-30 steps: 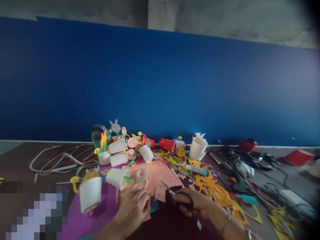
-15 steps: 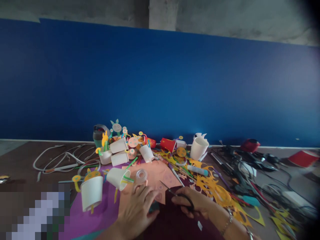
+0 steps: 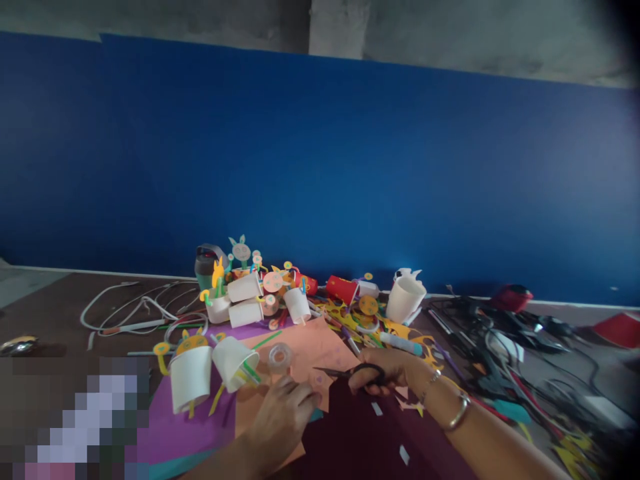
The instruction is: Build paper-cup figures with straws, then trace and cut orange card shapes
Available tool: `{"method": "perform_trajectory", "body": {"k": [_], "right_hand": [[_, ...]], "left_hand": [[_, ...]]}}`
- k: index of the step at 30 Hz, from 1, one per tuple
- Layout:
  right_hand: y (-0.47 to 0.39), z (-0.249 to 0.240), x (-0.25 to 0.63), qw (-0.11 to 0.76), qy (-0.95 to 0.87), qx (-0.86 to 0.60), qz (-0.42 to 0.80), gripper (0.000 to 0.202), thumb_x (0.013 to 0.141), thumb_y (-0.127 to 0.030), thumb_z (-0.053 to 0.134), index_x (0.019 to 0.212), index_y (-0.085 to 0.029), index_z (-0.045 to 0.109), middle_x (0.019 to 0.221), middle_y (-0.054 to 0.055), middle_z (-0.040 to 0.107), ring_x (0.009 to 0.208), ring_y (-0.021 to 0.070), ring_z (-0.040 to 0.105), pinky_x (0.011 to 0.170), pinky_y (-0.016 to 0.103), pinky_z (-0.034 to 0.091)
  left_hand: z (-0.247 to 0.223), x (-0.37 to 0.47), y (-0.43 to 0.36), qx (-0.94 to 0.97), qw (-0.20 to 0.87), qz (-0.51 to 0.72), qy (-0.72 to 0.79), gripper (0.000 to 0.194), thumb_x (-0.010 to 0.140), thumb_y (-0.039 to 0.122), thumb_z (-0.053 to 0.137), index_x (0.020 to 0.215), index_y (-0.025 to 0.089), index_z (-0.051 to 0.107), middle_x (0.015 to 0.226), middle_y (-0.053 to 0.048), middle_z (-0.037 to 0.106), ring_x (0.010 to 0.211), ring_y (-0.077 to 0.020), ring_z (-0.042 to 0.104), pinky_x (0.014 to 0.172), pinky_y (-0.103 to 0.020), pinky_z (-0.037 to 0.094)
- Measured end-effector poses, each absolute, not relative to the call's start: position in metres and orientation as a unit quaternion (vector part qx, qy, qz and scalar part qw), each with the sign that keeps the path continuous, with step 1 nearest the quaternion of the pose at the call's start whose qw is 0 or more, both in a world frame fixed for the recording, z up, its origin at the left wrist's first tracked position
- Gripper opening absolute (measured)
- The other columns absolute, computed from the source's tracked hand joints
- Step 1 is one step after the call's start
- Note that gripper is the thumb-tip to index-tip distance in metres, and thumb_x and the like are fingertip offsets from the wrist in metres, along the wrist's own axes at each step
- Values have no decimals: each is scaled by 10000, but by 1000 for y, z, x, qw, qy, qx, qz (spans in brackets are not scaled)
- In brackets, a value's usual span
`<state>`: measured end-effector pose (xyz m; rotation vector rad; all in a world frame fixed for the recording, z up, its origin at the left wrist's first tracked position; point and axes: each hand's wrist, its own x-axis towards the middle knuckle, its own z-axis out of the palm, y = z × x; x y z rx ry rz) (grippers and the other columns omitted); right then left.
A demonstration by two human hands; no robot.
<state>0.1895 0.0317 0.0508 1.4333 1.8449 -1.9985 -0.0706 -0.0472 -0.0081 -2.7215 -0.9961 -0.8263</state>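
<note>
In my right hand (image 3: 375, 375) is a pair of black-handled scissors (image 3: 333, 371), its blades pointing left over the orange paper. My left hand (image 3: 285, 417) is closed above that orange paper (image 3: 323, 337), fingertips curled together; whatever they pinch is hidden. A clear roll of tape (image 3: 280, 358) lies just beyond it. A white paper cup (image 3: 234, 363) rests on its side to the left, with green straws showing at its mouth. Farther left, another white cup (image 3: 191, 379) carries an orange paper face (image 3: 193, 343). Dark maroon paper (image 3: 345, 433) spreads below both hands.
Several decorated cups (image 3: 245, 312) are heaped by the blue wall (image 3: 320, 167). Yellow paper scraps and a glue stick (image 3: 401, 343) lie right of centre. Black cables and tools (image 3: 500, 367) clutter the right side, white cables (image 3: 145, 303) the left. Purple paper (image 3: 190, 433) lies at front left.
My left hand's spread fingers have curled together close to the tape. The scissors have swung to point more directly left, and my right hand has risen slightly. The view has shifted a little.
</note>
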Motion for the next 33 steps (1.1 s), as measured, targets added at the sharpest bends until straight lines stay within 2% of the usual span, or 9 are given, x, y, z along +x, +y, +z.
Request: {"method": "perform_trajectory", "body": {"k": [8,13,17,26,33], "right_hand": [[51,49,192,103,633,446,-624,252,661,-343,735,571,-129,634,393,-76,493,300,36,376,290,156,260],[60,53,190,134,623,443,-631,282,616,-378,756,602,-147,594,417,-79,526,324,41,416,311,143,285],[69,53,185,163,623,431,-632,320,600,-384,756,535,-152,546,385,-72,511,304,48,412,297,148,264],[71,51,185,174,635,425,-621,349,632,-392,739,502,-144,529,362,-75,492,274,36,375,283,149,228],[67,43,181,138,625,429,-637,274,617,-340,735,555,-139,558,425,-65,533,344,48,448,333,150,312]], "left_hand": [[-7,-72,-48,-907,46,-272,-318,184,932,147,422,957,196,597,776,6,638,676,-157,542,675,-285,408],[-8,-73,-48,-909,36,-270,-316,192,901,122,455,1026,194,582,825,0,640,709,-164,537,696,-290,417],[-11,-74,-49,-906,34,-289,-308,227,868,76,456,1030,181,574,842,-13,649,709,-172,524,684,-293,418],[-11,-75,-48,-903,34,-281,-325,239,866,72,454,1036,195,567,857,-14,649,736,-181,530,708,-300,432],[-3,-77,-49,-907,37,-268,-324,245,896,79,416,1056,178,572,881,-25,653,774,-182,556,752,-307,459]]}}
